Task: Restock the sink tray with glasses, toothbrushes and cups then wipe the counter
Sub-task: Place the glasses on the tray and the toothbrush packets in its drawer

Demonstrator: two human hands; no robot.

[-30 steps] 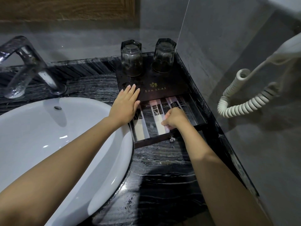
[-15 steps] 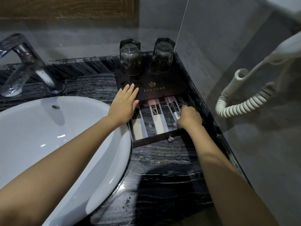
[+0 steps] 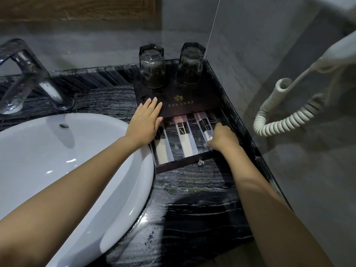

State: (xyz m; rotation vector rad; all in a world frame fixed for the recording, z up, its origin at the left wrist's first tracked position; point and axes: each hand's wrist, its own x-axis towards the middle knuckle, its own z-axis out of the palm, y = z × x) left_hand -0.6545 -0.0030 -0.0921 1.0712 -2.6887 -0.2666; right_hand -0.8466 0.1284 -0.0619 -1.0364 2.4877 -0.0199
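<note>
A dark sink tray stands in the counter's far right corner with its drawer pulled out. Two clear glasses stand upside down on its top. Three white packets lie side by side in the drawer: left, middle, right. My left hand lies flat on the tray's front left corner, fingers apart. My right hand is inside the drawer's right side, fingers curled on the near end of the right packet.
A white basin fills the left side, with a chrome tap behind it. The black marble counter is wet in front of the drawer. A white coiled cord hangs on the grey wall at right.
My right hand has moved from the middle packet to the drawer's right side and now rests on the right packet. My left hand stays put on the tray.
</note>
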